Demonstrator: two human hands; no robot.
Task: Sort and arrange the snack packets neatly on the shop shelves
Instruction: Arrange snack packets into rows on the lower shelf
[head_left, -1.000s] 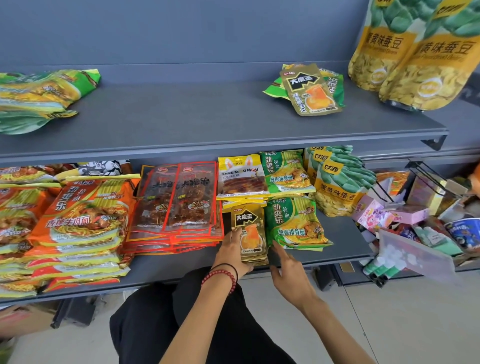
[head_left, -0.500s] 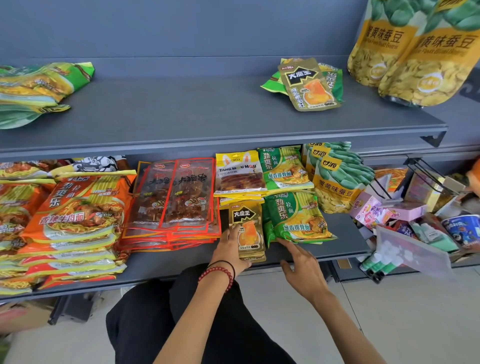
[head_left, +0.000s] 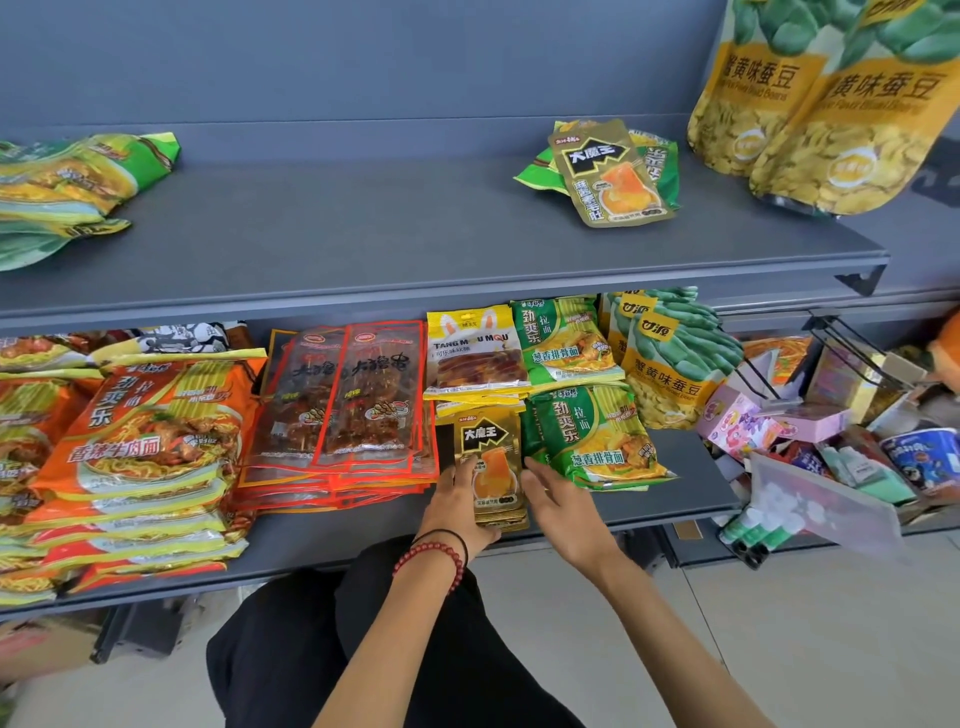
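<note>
A small stack of gold snack packets (head_left: 485, 441) lies near the front of the lower shelf (head_left: 691, 483), between red strip packets (head_left: 353, 400) and green noodle packets (head_left: 597, 436). My left hand (head_left: 454, 512), with a bead bracelet on the wrist, grips the stack's left edge, thumb on top. My right hand (head_left: 563, 512) has straight fingers that touch the stack's right edge. One more gold packet (head_left: 610, 176) lies on green packets on the upper shelf (head_left: 363, 223).
Orange noodle packets (head_left: 150, 441) are piled at the left, yellow packets (head_left: 475, 353) behind the gold stack, and bean bags (head_left: 670, 364) at the right. Large bean bags (head_left: 810, 104) stand top right. Green packets (head_left: 67, 187) lie upper left. Mixed goods (head_left: 831, 441) crowd the right.
My right hand has moved left, from the front of the green noodle packet to the gold stack's right edge. My left hand has stayed on the stack.
</note>
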